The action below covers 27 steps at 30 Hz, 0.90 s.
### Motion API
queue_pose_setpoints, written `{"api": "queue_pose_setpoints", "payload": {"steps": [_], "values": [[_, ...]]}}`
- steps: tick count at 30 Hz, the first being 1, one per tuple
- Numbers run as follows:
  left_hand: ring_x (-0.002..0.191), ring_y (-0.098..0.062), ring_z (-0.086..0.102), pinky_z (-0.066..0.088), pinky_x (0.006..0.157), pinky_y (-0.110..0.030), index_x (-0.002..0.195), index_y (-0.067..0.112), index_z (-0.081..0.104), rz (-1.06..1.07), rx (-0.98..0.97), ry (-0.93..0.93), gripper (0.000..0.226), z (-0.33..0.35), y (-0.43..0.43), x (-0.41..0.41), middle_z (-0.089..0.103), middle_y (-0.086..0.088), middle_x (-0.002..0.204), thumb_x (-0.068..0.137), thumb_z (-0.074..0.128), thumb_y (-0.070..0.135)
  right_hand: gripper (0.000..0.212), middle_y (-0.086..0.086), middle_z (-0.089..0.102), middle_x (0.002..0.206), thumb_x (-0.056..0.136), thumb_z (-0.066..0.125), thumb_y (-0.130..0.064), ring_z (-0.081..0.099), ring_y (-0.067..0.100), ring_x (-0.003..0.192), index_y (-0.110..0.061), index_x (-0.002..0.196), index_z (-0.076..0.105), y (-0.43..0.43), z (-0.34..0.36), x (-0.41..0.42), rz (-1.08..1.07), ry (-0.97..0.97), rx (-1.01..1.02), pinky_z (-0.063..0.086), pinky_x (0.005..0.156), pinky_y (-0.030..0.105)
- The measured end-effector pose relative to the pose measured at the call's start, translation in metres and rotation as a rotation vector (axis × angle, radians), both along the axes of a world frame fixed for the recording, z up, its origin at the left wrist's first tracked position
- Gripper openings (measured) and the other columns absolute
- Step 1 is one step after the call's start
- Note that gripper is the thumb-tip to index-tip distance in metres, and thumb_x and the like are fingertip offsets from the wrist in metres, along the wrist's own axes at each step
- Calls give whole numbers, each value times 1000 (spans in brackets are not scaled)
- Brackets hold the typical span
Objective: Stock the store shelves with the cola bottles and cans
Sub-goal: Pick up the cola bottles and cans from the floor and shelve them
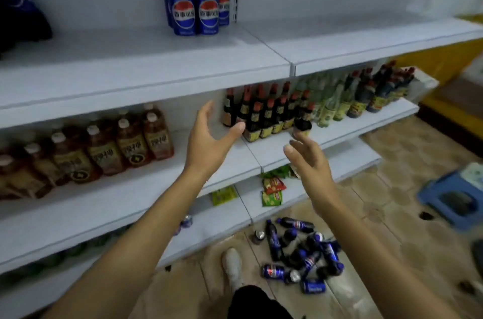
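Both hands are empty with fingers spread: the left hand is close by the dark sauce bottles on the middle shelf, and the right hand is lower. A few cola cans stand on the upper shelf. The rest lie heaped on the floor (near the shoe), where a careless step could scatter them. A stray left-hand swing could topple the sauce bottles.

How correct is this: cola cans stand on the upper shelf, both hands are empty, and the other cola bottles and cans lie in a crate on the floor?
Wrong in one part: the head view shows the other cola bottles and cans lying loose on the floor, in no crate.
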<state>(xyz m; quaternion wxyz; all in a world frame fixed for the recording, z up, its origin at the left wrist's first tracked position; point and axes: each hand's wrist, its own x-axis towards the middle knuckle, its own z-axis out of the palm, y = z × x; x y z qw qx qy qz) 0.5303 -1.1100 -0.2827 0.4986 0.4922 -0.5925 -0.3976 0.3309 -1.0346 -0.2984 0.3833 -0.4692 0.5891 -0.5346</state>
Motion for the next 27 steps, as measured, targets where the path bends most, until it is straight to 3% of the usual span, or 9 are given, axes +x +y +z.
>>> {"api": "queue_pose_setpoints", "payload": {"steps": [6, 9, 13, 15, 17, 20, 24, 27], "values": [[133, -16, 40, 39, 107, -37, 142, 19, 35, -189, 400, -73, 75, -88, 88, -6, 40, 1, 147, 80, 72, 39, 85, -2, 52, 138, 71, 63, -60, 53, 15, 120, -21, 143, 42, 143, -61, -46, -261, -45, 344, 39, 86, 25], [126, -15, 44, 39, 100, -30, 142, 18, 35, -228, 502, -123, 75, -116, 119, -13, 41, 0, 146, 80, 72, 41, 84, -2, 52, 133, 73, 61, -61, 52, 15, 117, -19, 143, 41, 183, -77, -58, -306, -63, 442, 39, 85, 29], [112, -10, 47, 42, 92, -27, 141, 16, 37, -335, 609, -140, 72, -144, 154, -34, 46, -1, 140, 81, 73, 35, 55, 1, 59, 125, 82, 63, -52, 57, 14, 110, -22, 126, 51, 220, -92, -70, -408, -97, 499, 40, 86, 30], [108, -11, 51, 41, 88, -25, 138, 14, 40, -377, 655, -160, 70, -155, 164, -50, 50, -1, 134, 80, 75, 31, 50, -6, 63, 116, 79, 63, -54, 58, 9, 107, -27, 120, 52, 236, -99, -76, -434, -117, 515, 42, 80, 28], [102, -10, 55, 43, 82, -22, 136, 13, 43, -413, 695, -173, 66, -166, 174, -70, 54, -2, 128, 80, 75, 28, 58, -10, 64, 110, 78, 63, -56, 59, 8, 108, -24, 125, 53, 253, -106, -85, -454, -129, 546, 42, 78, 27], [92, -6, 58, 42, 68, -16, 133, 12, 46, -489, 747, -214, 59, -179, 184, -107, 61, -2, 119, 82, 73, 24, 73, -3, 63, 118, 71, 63, -62, 59, 15, 112, -20, 130, 53, 278, -111, -108, -498, -137, 607, 43, 85, 32], [96, -15, 59, 44, 78, -26, 132, 9, 45, -593, 813, -254, 58, -199, 192, -170, 62, 2, 104, 83, 73, 25, 80, 1, 65, 119, 65, 63, -64, 60, 14, 110, -20, 131, 52, 305, -115, -159, -575, -181, 662, 43, 94, 36], [98, -17, 61, 45, 79, -29, 130, 12, 46, -620, 873, -247, 57, -217, 196, -223, 64, 2, 105, 82, 73, 27, 76, 3, 64, 120, 66, 64, -61, 61, 14, 109, -20, 129, 51, 309, -125, -210, -594, -204, 689, 44, 95, 36]]}}
